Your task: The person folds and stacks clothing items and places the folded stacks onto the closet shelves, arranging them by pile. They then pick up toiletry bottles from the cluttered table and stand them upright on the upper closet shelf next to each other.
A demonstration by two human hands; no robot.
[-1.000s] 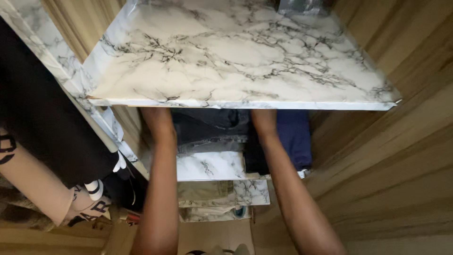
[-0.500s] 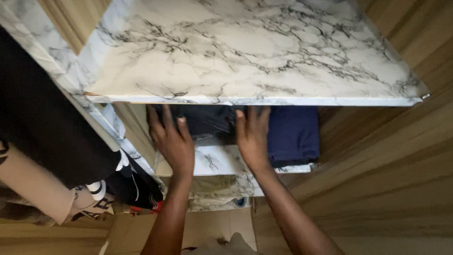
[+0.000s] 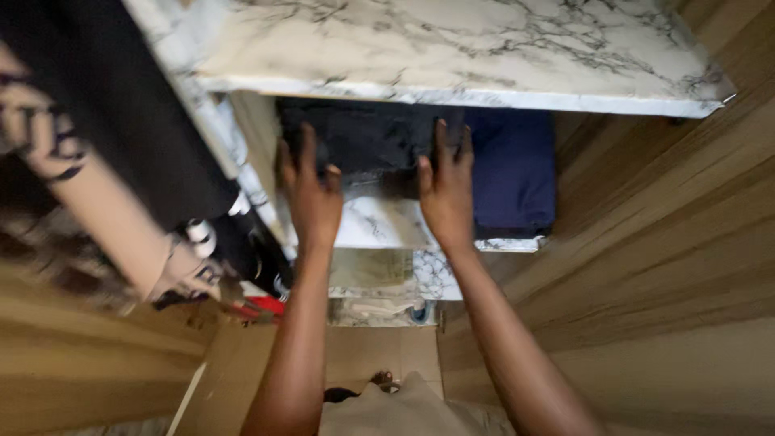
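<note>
While both arms reach under the top shelf, the scene reads as follows:
Left hand [image 3: 311, 194]: open, fingers spread, palm down on the near edge of the dark folded garment [image 3: 367, 145]
Right hand [image 3: 444, 182]: open, fingers extended, flat on the same garment, just beside the navy folded garment [image 3: 513, 169]
Dark folded garment: lies on the marble-pattern middle shelf [image 3: 379, 226], under the marble-pattern top shelf [image 3: 452, 44]; its far part is in shadow
Navy folded garment: on the middle shelf, touching the dark one on its right side
Lower shelf: pale folded cloths [image 3: 371, 278], partly hidden by the forearms
Left edge: another person's arm [image 3: 105, 210] against black cloth, blurred
Surround: wooden panels [image 3: 646, 266]
</note>
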